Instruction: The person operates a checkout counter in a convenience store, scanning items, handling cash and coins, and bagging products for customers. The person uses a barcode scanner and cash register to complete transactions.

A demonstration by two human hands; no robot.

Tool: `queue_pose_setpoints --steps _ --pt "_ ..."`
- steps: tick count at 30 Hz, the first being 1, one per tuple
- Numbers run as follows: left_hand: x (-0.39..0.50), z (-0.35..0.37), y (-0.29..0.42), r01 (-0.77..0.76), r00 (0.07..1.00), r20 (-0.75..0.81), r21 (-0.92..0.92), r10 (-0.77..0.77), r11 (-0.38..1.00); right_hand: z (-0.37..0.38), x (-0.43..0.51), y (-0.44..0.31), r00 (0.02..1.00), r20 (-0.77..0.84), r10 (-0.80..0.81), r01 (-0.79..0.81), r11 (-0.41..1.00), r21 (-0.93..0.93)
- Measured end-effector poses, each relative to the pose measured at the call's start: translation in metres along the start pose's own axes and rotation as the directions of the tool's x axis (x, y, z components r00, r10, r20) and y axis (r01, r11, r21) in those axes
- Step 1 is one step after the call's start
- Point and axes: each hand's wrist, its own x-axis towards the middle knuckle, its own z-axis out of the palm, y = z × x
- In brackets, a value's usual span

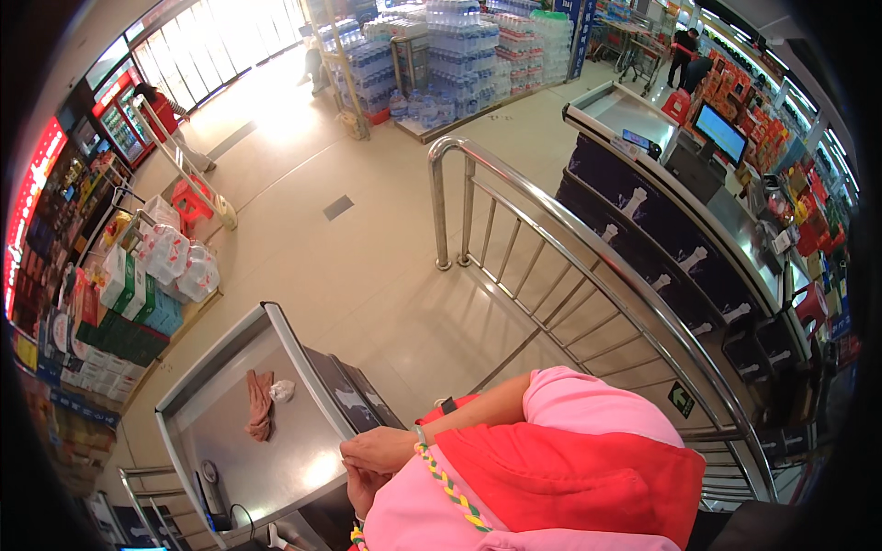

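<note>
My right hand (377, 449) lies over my left hand (363, 487) at the near edge of a metal-topped checkout counter (303, 454). Which hand is which is judged from the overlapping arms; the fingers are bent and partly hidden, and no held object shows. A bracelet circles the upper wrist. On the counter lie a crumpled brown cloth (259, 406) and, touching or close beside it, a crumpled white plastic or paper piece (282, 391). A braided yellow, green and white cord (451, 490) runs over my pink sleeve and red vest.
A curved steel railing (551, 206) stands ahead to the right, before another checkout counter (620, 138) with a monitor (720, 133). Stacked bottled water (462, 55) stands at the back. Boxes (127, 282) and a red stool (191, 200) are at left. A person in a red vest (165, 113) is near the fridge.
</note>
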Motion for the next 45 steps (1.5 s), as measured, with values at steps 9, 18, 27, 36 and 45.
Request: queue_pose_setpoints --steps 9,18,27,36,45 --pt "0.000 -0.002 0.002 -0.042 0.999 0.029 -0.044 0.043 0.998 -0.010 0.006 -0.009 0.994 0.012 0.111 -0.109 0.988 -0.107" --pt "-0.001 0.003 0.010 -0.111 0.984 -0.130 0.107 0.125 0.988 -0.031 0.005 -0.009 0.998 0.047 0.028 -0.025 0.998 -0.061" --pt "-0.040 -0.014 0.019 -0.205 0.938 -0.227 0.244 0.262 0.948 -0.063 -0.002 0.019 0.938 0.152 0.312 -0.332 0.934 0.130" --pt "-0.085 -0.076 -0.021 0.225 0.914 -0.377 0.778 0.149 0.587 -0.034 -0.044 0.092 0.802 0.540 0.255 -0.404 0.898 0.177" --pt "-0.087 -0.102 -0.023 0.449 0.893 -0.429 0.835 -0.134 0.318 -0.056 -0.043 0.126 0.523 0.802 0.288 -0.463 0.886 -0.017"
